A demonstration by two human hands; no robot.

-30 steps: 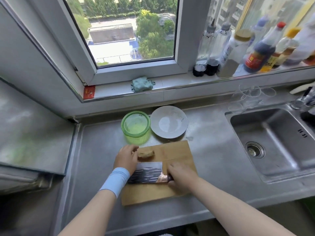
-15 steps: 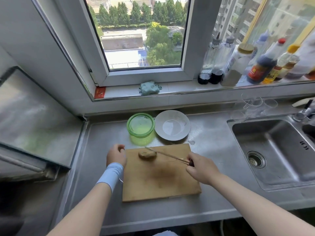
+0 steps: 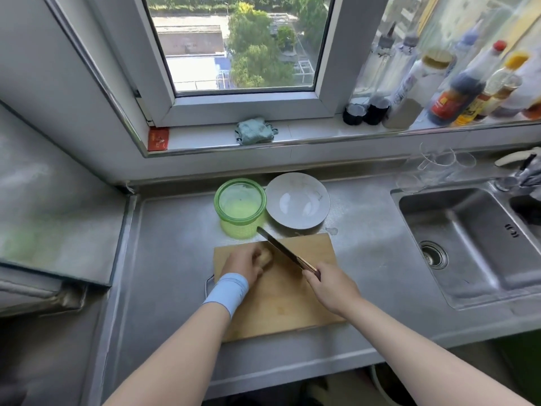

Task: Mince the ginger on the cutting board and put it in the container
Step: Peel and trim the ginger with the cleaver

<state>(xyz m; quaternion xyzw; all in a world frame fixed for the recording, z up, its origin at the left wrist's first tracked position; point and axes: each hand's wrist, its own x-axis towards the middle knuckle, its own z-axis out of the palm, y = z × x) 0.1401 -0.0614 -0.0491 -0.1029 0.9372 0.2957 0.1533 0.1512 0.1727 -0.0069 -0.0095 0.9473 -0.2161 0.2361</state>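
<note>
My left hand (image 3: 244,263) curls over the ginger (image 3: 267,257), pinning it near the upper left corner of the cutting board (image 3: 292,306) in mid-frame. My right hand (image 3: 330,287) grips the handle of the knife (image 3: 278,246), whose blade slants up-left just beside the ginger (whether it touches, I cannot tell). The green container (image 3: 240,208) stands just above the board, beside a white plate (image 3: 297,200).
</note>
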